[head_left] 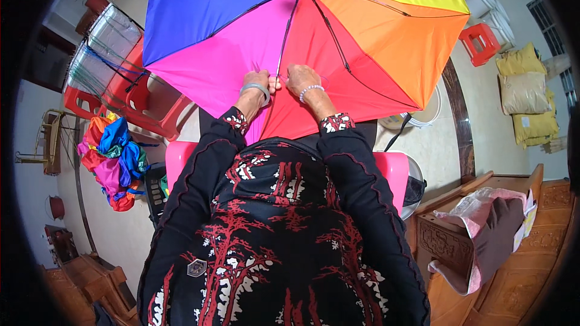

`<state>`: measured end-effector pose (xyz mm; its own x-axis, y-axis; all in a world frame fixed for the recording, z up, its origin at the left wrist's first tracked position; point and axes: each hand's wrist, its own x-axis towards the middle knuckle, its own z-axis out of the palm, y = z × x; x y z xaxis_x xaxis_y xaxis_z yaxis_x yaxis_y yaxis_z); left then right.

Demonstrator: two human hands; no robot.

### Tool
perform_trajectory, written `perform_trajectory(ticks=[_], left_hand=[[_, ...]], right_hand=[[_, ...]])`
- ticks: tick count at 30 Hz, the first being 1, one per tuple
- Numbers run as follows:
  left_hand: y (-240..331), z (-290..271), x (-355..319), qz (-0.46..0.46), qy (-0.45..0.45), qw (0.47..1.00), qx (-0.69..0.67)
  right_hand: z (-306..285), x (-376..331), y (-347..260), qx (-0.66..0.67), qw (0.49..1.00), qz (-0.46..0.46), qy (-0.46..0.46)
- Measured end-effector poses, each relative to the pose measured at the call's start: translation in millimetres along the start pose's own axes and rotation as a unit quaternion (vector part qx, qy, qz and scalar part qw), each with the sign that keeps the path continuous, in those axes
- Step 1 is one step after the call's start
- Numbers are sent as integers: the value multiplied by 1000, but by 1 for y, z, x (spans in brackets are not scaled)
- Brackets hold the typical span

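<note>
An open rainbow umbrella (302, 30) lies in front of me with its inside facing up, its black ribs spreading from the hub at the top. My left hand (258, 79), with a pale bangle on the wrist, pinches the pink panel beside a rib near the canopy's edge. My right hand (301, 79), wearing a bead bracelet, grips the red panel just across the same rib. Both hands almost touch each other. My sleeves are black with a red and white pattern.
A heap of colourful umbrella fabric (115, 160) lies at the left. Red plastic stools (130, 93) with clear bundles stand behind it. A red stool (480, 42) and yellow sacks (525, 93) are at the right. A carved wooden bench (483, 247) holds folded cloth.
</note>
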<state>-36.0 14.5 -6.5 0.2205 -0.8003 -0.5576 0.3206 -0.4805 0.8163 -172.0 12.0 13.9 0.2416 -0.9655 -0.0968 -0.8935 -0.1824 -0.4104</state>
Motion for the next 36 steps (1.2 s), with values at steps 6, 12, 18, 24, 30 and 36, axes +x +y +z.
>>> perform_trajectory(ticks=[6, 12, 18, 24, 30, 36], left_hand=[[1, 2, 0, -12, -5, 1000, 18], [1, 0, 1, -15, -55, 998, 35], [1, -3, 6, -12, -77, 996, 46], [5, -1, 0, -19, -96, 993, 62], [6, 1, -5, -16, -91, 993, 66], [4, 1, -4, -1, -80, 995, 64]], right_hand=[[2, -3, 3, 22, 1000, -16, 8], [4, -3, 4, 33, 999, -15, 22], [-2, -6, -2, 55, 998, -7, 20], [3, -1, 4, 112, 993, 2, 45], [11, 8, 3, 146, 986, -53, 63], [12, 8, 2, 111, 990, -53, 72]])
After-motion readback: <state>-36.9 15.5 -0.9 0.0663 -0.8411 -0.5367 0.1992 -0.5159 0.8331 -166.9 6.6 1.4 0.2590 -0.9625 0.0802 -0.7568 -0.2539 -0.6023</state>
